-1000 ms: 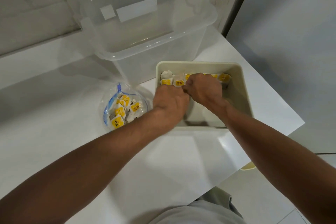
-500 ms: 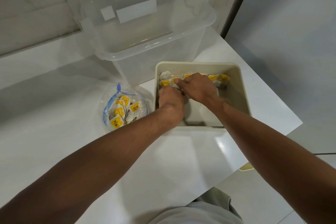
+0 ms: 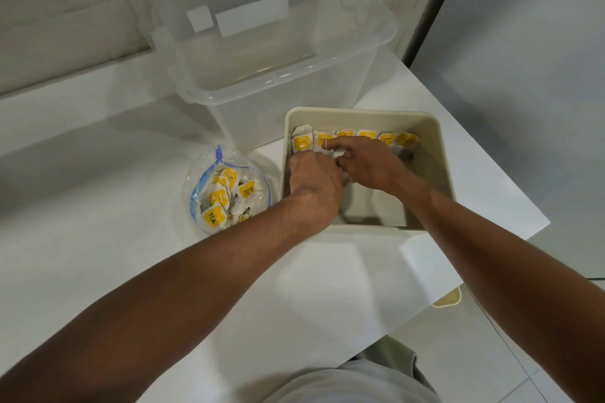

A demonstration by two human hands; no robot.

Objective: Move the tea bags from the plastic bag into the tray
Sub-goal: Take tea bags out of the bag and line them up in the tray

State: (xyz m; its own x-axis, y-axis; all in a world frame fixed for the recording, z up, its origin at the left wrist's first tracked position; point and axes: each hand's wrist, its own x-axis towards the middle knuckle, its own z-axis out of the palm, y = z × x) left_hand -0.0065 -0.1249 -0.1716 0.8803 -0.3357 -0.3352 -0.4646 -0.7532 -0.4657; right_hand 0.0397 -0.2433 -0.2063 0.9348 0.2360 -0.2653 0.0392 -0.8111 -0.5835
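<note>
While my right hand presses a forefinger on the tea bags lining the far wall of the tray, other fingers curled on a tea bag, my left hand curls alongside, grip hidden. Next I'd seat it, then fetch more from the bag.

A white table fills the left and centre of the frame, one corner at the right edge. On it, at upper centre, stands a clear storage bin; just below and right of it a beige tray; left of the tray, a plastic bag of tea bags
</note>
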